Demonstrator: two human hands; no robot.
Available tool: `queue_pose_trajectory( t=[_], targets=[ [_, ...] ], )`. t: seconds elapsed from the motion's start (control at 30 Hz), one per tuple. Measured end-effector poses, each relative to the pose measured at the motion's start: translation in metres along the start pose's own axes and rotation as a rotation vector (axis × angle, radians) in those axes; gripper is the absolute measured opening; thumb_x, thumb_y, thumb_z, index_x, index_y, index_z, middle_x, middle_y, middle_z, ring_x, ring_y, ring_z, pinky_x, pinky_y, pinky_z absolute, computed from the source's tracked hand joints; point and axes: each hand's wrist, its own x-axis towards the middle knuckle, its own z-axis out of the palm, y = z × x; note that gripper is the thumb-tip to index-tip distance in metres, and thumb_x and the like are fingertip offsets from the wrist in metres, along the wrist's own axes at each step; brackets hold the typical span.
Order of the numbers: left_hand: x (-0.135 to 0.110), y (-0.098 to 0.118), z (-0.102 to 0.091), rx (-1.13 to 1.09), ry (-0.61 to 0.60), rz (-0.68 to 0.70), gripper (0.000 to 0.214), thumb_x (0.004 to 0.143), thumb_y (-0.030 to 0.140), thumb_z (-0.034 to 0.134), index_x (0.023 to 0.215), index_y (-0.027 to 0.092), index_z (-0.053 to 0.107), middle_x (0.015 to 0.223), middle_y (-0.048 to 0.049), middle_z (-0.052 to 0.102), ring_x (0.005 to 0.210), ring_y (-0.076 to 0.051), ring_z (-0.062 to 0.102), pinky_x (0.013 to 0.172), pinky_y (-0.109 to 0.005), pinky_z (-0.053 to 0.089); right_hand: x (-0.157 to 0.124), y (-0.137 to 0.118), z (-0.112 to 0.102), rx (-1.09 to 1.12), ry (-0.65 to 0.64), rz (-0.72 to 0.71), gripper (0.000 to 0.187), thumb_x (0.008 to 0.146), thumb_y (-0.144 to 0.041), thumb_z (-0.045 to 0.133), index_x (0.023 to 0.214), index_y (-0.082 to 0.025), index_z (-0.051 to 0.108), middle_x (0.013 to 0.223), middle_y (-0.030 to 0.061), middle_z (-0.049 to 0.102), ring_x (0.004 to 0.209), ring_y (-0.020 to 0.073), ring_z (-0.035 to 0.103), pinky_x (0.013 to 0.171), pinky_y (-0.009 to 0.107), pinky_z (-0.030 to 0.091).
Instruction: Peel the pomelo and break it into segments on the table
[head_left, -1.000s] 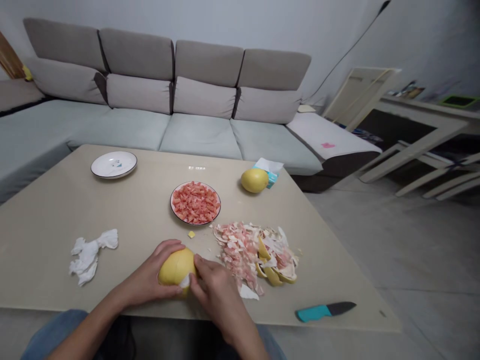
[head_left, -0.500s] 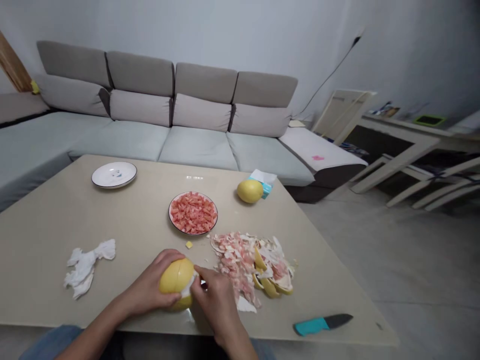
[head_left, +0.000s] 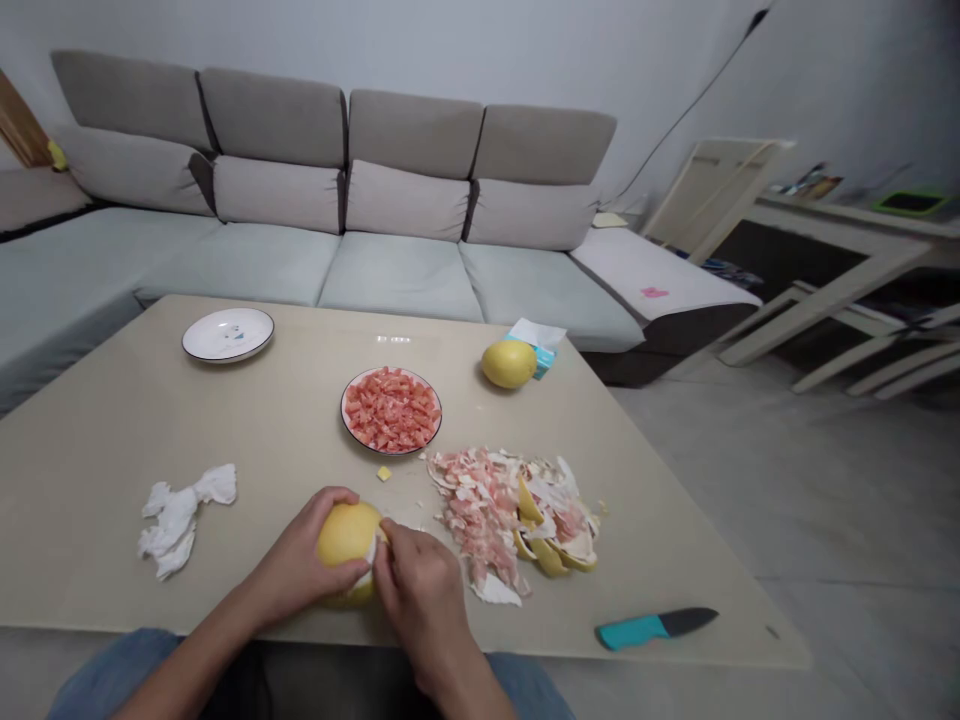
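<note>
A yellow pomelo point(head_left: 348, 533) stands at the table's front edge, its rind scored and white pith showing on the right side. My left hand point(head_left: 306, 556) is wrapped round its left side, thumb across the front. With fingers closed, my right hand point(head_left: 424, 580) pinches the rind at the pomelo's right side; the fingertips are partly hidden. Just right of that hand lies a heap of pink membranes and white scraps point(head_left: 484, 520) with curved pieces of yellow peel point(head_left: 550, 556). Behind the pomelo is a small yellow bit of rind point(head_left: 384, 473).
A plate point(head_left: 346, 424) full of red pomelo flesh sits mid-table. Another plate point(head_left: 202, 345) is at the back left. A whole pomelo point(head_left: 508, 364) rests by a tissue pack point(head_left: 545, 358). Crumpled tissue point(head_left: 174, 525) lies left; a teal-handled knife point(head_left: 637, 630) lies front right. A sofa point(head_left: 397, 270) stands behind.
The view has shifted slightly. My hands have turned the pomelo, so the scored line on its top no longer shows. Both hands keep hold of it.
</note>
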Motion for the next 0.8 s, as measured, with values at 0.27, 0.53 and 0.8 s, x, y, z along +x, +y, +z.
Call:
queue_pose_trajectory(
  t=[0.27,0.53,0.8],
  targets=[
    [-0.005,-0.006,-0.010,0.135,-0.073,0.089,0.064,0.069,0.025,0.068,0.129,0.022,0.045,0.132,-0.0118,0.052,0.124,-0.031,0.048,0.108,-0.046,0.039,0.015,0.005,-0.021,0.457,-0.152,0.313,0.029,0.093,-0.031,0.047,0.085,-0.019,0.073,0.070,0.0030,0.071,0.060,0.0160,0.063,0.055,0.023,0.042],
    [-0.009,-0.006,-0.028,0.076,-0.218,0.102,0.066,0.071,0.021,0.064,0.132,0.024,0.042,0.139,-0.0089,0.047,0.128,-0.028,0.046,0.110,-0.042,0.036,0.019,0.019,-0.012,1.048,-0.270,0.673,0.038,0.077,-0.052,0.067,0.082,-0.014,0.073,0.069,0.0070,0.072,0.062,0.0178,0.066,0.061,0.027,0.052],
    [-0.008,-0.005,-0.031,0.046,-0.247,0.131,0.068,0.069,0.020,0.065,0.133,0.026,0.043,0.140,-0.0075,0.047,0.128,-0.029,0.046,0.110,-0.043,0.036,0.017,0.017,-0.019,0.795,-0.150,0.552,0.035,0.085,-0.046,0.058,0.080,-0.015,0.074,0.066,0.0056,0.069,0.061,0.0181,0.062,0.058,0.027,0.048]
  ],
)
